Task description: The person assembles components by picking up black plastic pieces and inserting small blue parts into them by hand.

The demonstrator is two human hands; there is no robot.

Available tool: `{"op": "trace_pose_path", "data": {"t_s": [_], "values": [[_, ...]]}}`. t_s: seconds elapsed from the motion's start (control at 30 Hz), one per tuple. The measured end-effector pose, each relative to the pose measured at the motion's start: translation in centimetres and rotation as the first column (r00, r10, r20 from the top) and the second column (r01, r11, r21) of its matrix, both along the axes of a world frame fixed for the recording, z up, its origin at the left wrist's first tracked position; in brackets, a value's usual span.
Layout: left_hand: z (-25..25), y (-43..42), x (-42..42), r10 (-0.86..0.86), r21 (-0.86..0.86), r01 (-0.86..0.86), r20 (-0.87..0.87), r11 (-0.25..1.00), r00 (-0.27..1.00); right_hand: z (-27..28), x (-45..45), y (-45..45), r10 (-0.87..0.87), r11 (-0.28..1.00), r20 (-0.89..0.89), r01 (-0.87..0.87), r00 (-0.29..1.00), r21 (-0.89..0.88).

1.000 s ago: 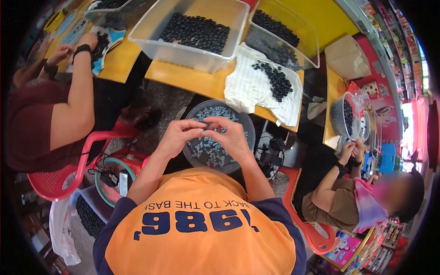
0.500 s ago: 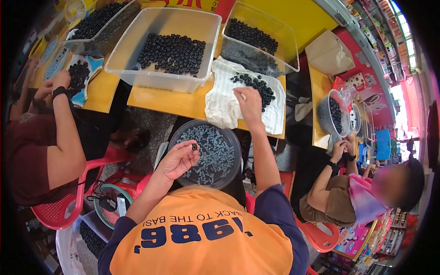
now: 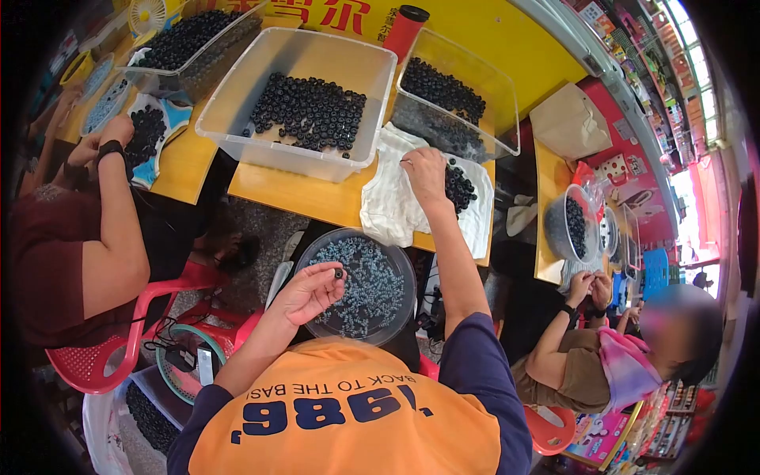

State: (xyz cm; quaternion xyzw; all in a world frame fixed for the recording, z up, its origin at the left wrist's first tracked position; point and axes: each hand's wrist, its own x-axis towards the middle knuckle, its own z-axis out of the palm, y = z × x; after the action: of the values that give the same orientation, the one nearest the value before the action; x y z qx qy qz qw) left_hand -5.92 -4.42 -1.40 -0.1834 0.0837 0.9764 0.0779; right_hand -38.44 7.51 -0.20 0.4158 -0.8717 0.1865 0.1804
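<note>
Between the fingertips of my left hand (image 3: 311, 292) is a small black round part (image 3: 340, 273), held over the left edge of a round dark tray (image 3: 401, 294). Many small blue-grey pieces (image 3: 368, 285) lie spread in that tray. My right hand (image 3: 425, 176) rests at a white cloth (image 3: 383, 200) on the yellow table, its fingers closed together beside a pile of black parts (image 3: 460, 190). Whatever those fingertips hold, if anything, is too small to make out.
Behind the cloth stand two clear bins (image 3: 297, 170) (image 3: 500, 95) of black parts. A person (image 3: 111, 229) works at the left, another (image 3: 570, 356) at the right. A red chair (image 3: 119, 348) and a teal-rimmed basket (image 3: 178, 380) are low left. A red cylinder (image 3: 406, 33) stands behind.
My hands, together over the tray a second ago, are apart. My right hand moved out to the cloth and its fingers shifted slightly left over it. My left hand kept the black part.
</note>
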Motion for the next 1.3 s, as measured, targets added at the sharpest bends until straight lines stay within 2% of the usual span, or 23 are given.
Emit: {"op": "trace_pose_path", "data": {"t_s": [0.03,0.07,0.1,0.13,0.17,0.3,0.43,0.57,0.63,0.7,0.77,1.0,1.17,1.3], "values": [[0.2,-0.1,-0.2,0.004,-0.027,-0.004,-0.007,1.0,1.0,0.2,0.5,0.0,0.054,0.994,0.023,-0.052,0.998,-0.092],[0.4,-0.2,-0.5,0.008,-0.055,-0.009,-0.014,0.998,1.0,0.4,1.3,0.4,0.062,0.994,0.019,-0.06,0.998,-0.089],[0.6,-0.4,-0.9,0.017,-0.052,-0.018,-0.016,0.999,1.0,2.6,3.6,0.4,0.076,0.965,0.29,0.003,0.954,-0.262],[1.1,-0.5,-1.3,0.031,-0.089,-0.033,-0.019,0.995,0.999,4.3,5.7,0.5,0.133,0.911,0.536,0.111,0.834,-0.398],[1.5,-0.7,-1.7,0.044,-0.127,-0.046,-0.017,0.991,0.999,4.9,7.4,1.0,0.137,0.914,0.54,0.105,0.83,-0.392],[3.5,-0.7,-3.6,0.11,-0.188,-0.112,-0.018,0.976,0.994,5.9,13.4,2.8,0.359,0.775,0.72,0.24,0.593,-0.584],[4.9,0.0,-4.7,0.14,-0.243,-0.151,-0.06,0.958,0.988,7.4,18.2,3.2,0.486,0.678,0.748,0.345,0.451,-0.649],[6.2,0.7,-4.4,0.18,-0.257,-0.188,-0.052,0.948,0.982,7.6,20.3,3.4,0.488,0.666,0.739,0.349,0.465,-0.66],[6.2,0.9,-4.1,0.192,-0.272,-0.198,-0.049,0.942,0.98,7.6,20.7,3.6,0.423,0.738,0.701,0.231,0.574,-0.635],[6.0,1.1,-4.0,0.2,-0.287,-0.205,-0.046,0.936,0.979,7.9,20.8,3.5,0.407,0.749,0.707,0.231,0.579,-0.62],[5.9,1.3,-3.8,0.206,-0.304,-0.214,-0.058,0.928,0.977,8.0,20.9,3.4,0.389,0.77,0.649,0.155,0.654,-0.618],[5.9,1.8,-3.7,0.209,-0.333,-0.214,-0.051,0.918,0.976,8.3,21.1,3.8,0.353,0.807,0.659,0.14,0.665,-0.573],[6.1,2.2,-3.6,0.217,-0.457,-0.215,-0.049,0.863,0.975,7.8,21.4,4.0,0.361,0.792,0.639,0.139,0.679,-0.595],[5.8,1.9,-3.6,0.192,-0.493,-0.195,-0.056,0.848,0.98,7.3,21.3,4.1,0.354,0.803,0.619,0.112,0.701,-0.585]]}}
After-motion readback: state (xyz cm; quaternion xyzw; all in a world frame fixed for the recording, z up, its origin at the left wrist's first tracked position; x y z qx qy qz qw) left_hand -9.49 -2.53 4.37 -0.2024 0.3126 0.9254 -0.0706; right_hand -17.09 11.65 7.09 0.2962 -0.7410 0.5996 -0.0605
